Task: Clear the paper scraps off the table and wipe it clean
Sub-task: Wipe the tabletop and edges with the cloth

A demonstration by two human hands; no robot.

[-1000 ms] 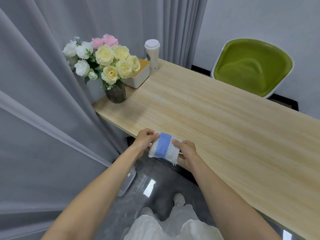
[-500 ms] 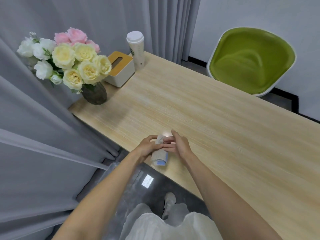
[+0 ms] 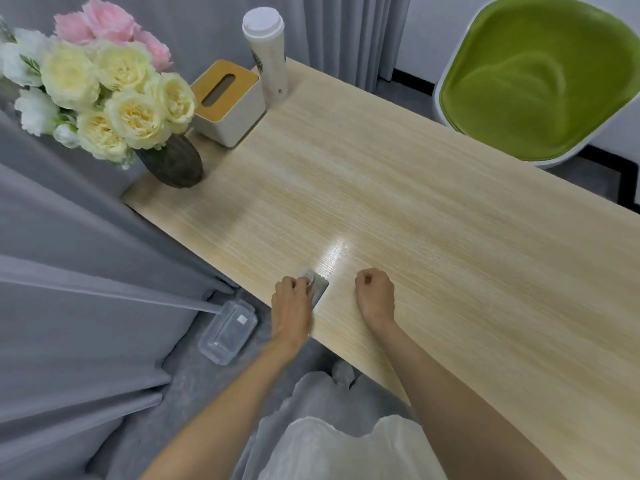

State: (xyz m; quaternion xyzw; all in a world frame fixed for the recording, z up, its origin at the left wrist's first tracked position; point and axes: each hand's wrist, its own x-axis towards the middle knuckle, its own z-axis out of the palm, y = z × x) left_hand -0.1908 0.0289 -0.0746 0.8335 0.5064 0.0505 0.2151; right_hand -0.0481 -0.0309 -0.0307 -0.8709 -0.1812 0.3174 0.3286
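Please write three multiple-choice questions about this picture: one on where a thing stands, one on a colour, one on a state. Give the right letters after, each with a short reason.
1. Where does the tissue box stand?
A. on the chair
B. between the flower vase and the lidded cup
C. on the floor

2. What colour is the chair seat?
A. green
B. blue
C. red

3. What is the state of the right hand?
A. holding the cloth
B. lying flat and open
C. closed in a loose fist, holding nothing visible

Answers:
1 B: the box sits on the table with the vase at one side and the cup at the other.
2 A: the seat is clearly green.
3 C: its fingers are curled, and the cloth is under the left hand.
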